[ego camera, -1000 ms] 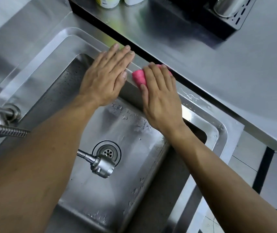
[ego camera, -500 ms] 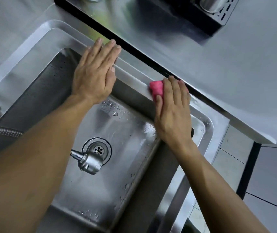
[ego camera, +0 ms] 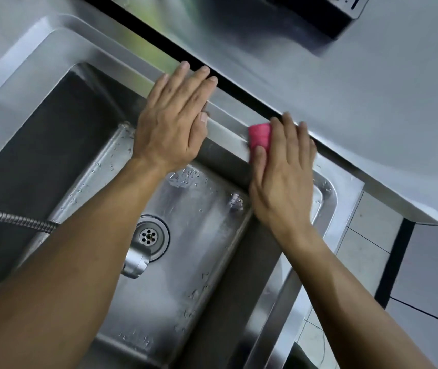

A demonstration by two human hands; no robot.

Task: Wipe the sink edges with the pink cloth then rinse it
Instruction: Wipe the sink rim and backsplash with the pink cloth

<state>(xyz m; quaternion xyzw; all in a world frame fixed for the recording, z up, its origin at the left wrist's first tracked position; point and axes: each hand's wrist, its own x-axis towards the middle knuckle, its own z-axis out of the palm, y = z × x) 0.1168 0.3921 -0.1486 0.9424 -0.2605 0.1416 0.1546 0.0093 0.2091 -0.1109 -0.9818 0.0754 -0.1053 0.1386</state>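
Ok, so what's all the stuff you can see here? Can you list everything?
sink: one, silver steel, fills the left and middle; water drops on its floor
drain: one, silver, in the sink floor
tap head: one, silver, just in front of the drain
hose: one, silver, ribbed, comes in from the left edge
cloth: one, pink, on the sink's far edge
counter: one, grey, beyond the sink
black rack: one, top right corner, mostly cut off
floor tiles: pale, lower right
left hand: flat on the sink's far edge
right hand: presses the cloth on the edge, fingers straight
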